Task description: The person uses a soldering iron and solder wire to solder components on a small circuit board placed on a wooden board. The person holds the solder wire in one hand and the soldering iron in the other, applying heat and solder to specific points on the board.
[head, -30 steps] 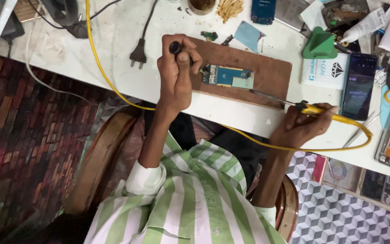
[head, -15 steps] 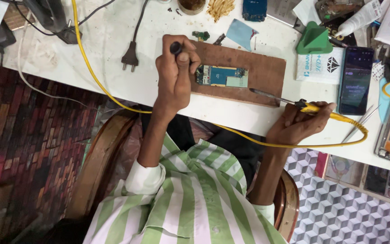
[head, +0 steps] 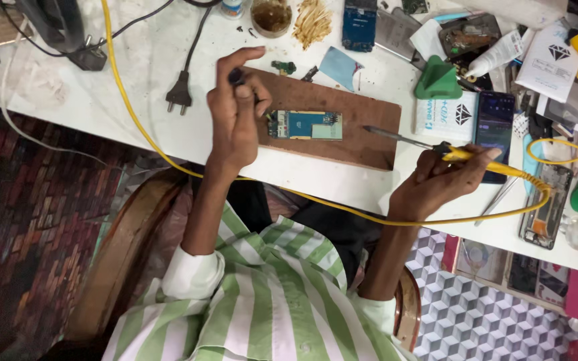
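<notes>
A blue and green circuit board (head: 304, 125) lies on a brown wooden board (head: 359, 144) on the white table (head: 135, 87). My left hand (head: 235, 117) is raised just left of the circuit board, fingers closed on a small dark tool (head: 235, 75), index finger stretched out. My right hand (head: 436, 184) grips a yellow-handled soldering iron (head: 459, 154) at the table's near edge. Its metal tip (head: 372, 130) points left over the wooden board's right end, apart from the circuit board. A yellow cable (head: 342, 212) runs from the iron across my lap.
A black plug (head: 179, 93) lies left of the board. A green stand (head: 437, 80), a dark phone (head: 494, 130), a small box (head: 446, 117), phone parts and a tube crowd the right side. A small round pot (head: 271, 15) stands at the far edge. A wooden chair frame (head: 128, 254) is under me.
My left hand has opened its index finger outward while still holding the dark tool. The right hand with the soldering iron has barely moved.
</notes>
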